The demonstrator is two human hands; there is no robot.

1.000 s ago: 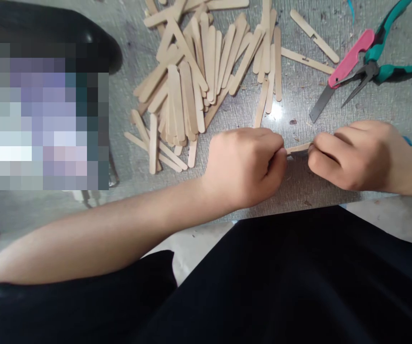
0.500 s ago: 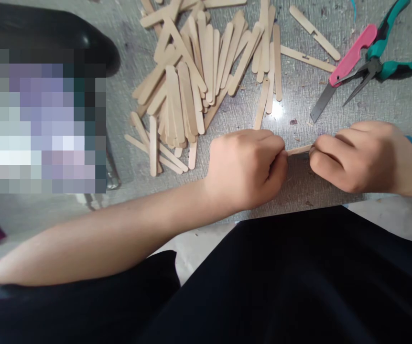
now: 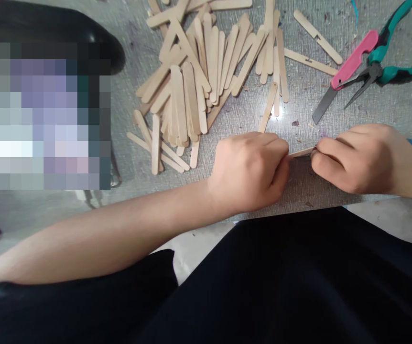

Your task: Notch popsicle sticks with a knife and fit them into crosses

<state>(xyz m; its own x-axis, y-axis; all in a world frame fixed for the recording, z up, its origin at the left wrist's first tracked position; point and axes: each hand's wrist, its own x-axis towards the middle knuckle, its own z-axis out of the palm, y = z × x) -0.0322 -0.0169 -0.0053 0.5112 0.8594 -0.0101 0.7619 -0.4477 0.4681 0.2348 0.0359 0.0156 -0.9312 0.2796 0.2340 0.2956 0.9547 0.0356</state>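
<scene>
We judge the step in hand to be two-handed work on a single flat, pale wooden craft stick (image 3: 302,152), most likely flexing or parting it, though we cannot tell which. It sits in the gap between our two hands, near the front edge of the grey, streak-textured worktop (image 3: 304,188); whether it clears the surface or rests on it, we cannot tell.

Our left hand (image 3: 254,167) is curled into a loose fist, pinching one end of the stick between thumb and fingers. Our right hand (image 3: 352,160) is curled likewise, pinching the other end. The next move, as we judge it, calls for a firm pinch on both sides and even, controlled force, since so thin a strip could splinter or break off the line.

The stick's long axis runs crosswise before us, from left hand to right, nearly parallel to the front edge and rising slightly away from us toward the right. Both tips are hidden, so we cannot say that either end leads.

Beyond the hands lie a heap of round-ended wooden sticks (image 3: 179,105), two notched wooden sticks (image 3: 306,26), a pink-handled cutter with a flat grey blade (image 3: 351,64) and teal-and-black long-nosed pliers (image 3: 375,70), the last two touching or overlapping.
</scene>
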